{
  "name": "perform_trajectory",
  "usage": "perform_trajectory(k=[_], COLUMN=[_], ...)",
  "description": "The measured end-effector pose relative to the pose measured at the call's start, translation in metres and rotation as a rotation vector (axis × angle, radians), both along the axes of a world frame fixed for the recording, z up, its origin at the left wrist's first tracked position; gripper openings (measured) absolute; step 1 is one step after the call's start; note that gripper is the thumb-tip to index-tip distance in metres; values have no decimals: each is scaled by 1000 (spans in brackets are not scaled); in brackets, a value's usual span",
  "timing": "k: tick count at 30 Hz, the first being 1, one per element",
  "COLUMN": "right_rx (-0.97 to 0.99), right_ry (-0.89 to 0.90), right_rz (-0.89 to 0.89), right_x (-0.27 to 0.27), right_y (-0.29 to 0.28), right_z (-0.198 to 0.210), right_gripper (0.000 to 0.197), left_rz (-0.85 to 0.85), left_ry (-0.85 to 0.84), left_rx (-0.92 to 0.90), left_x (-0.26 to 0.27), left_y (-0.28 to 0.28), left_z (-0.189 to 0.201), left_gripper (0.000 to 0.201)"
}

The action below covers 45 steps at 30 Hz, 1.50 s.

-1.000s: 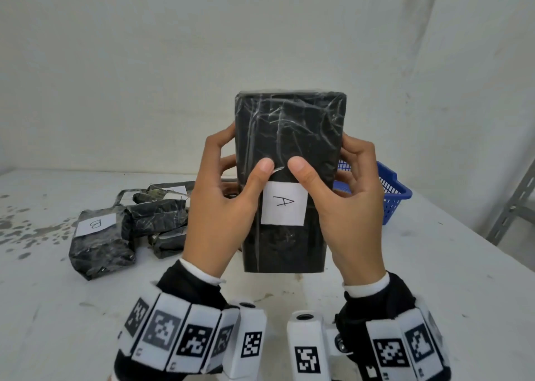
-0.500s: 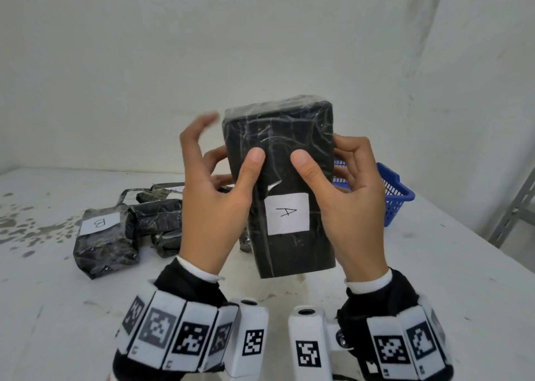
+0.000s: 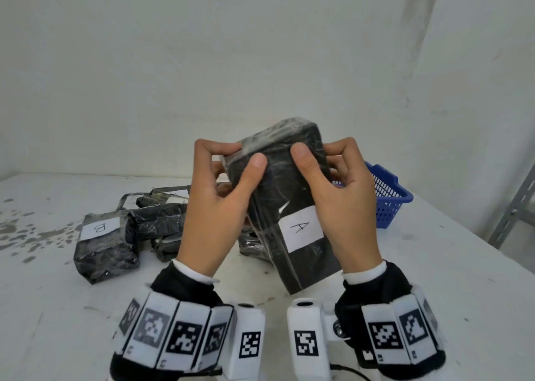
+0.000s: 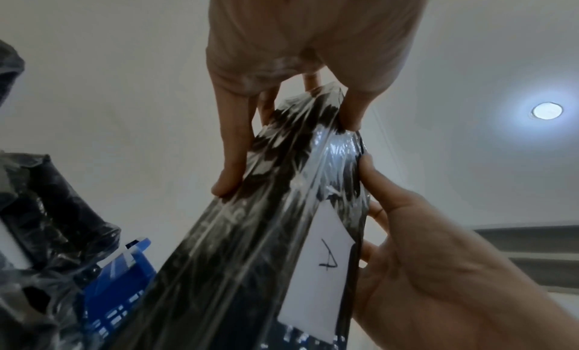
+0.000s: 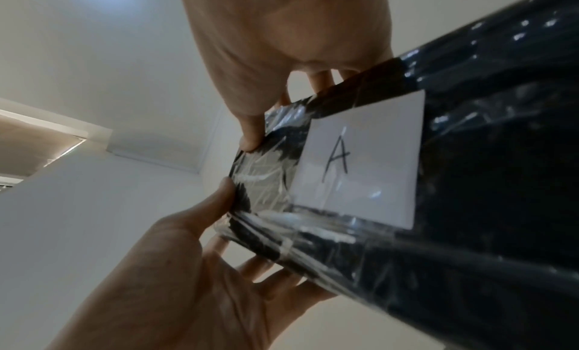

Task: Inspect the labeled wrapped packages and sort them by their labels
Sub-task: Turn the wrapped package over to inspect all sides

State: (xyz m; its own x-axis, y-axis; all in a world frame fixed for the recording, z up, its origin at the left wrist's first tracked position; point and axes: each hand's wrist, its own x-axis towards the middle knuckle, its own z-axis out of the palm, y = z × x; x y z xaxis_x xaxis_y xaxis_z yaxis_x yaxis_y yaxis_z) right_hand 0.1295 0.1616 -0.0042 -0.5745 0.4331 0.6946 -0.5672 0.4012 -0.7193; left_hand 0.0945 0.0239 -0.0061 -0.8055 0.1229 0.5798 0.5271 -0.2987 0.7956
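I hold a black film-wrapped package (image 3: 278,195) tilted above the table, its top leaning away and its white label "A" (image 3: 301,227) facing me. My left hand (image 3: 246,156) grips its upper left edge, thumb on the front and fingers curled over the top corner. My right hand (image 3: 314,152) grips the upper right edge the same way. The left wrist view shows the package (image 4: 250,256) pinched by the left hand (image 4: 291,142). In the right wrist view the label (image 5: 360,162) shows clearly, with the right hand (image 5: 282,122) on the package's edge.
A pile of black wrapped packages (image 3: 162,218) lies on the white table (image 3: 58,308) at the left, the nearest labelled "B" (image 3: 101,241). A blue plastic basket (image 3: 388,198) stands at the back right. A metal shelf post (image 3: 515,207) rises beyond the table's right edge.
The package has come down and tipped from upright to slanted, top away from me. My left fingers lifted off, then closed again on the top left corner. Both thumbs slid higher.
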Motion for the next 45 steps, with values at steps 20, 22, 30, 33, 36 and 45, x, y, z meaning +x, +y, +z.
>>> perform_trajectory(k=[20,22,30,33,36,45], right_rx=[-245,-200,-52,-25,25,39], right_ry=[-215,-177,-173,-164,-164,-145], right_rz=[208,132,18,-2,-51,-89], right_x=[3,6,12,12,14,11], right_y=[68,69,60,55,49,42], right_z=[-19,-17,-18,-18,-16,-19], right_gripper=[68,54,68,72,87,84], left_rz=[115,117,180,243,305,363], left_ry=[-265,-225,-58,-43,-25,30], left_rx=[222,87,-293,-351,-358,-301], left_x=[-24,-26,-24,-24,-22,-23], left_y=[-18,-15,-8,-9,-6,2], left_z=[1,-2,-11,-12,-14,-20], left_gripper=[18,25,66,79,97,108])
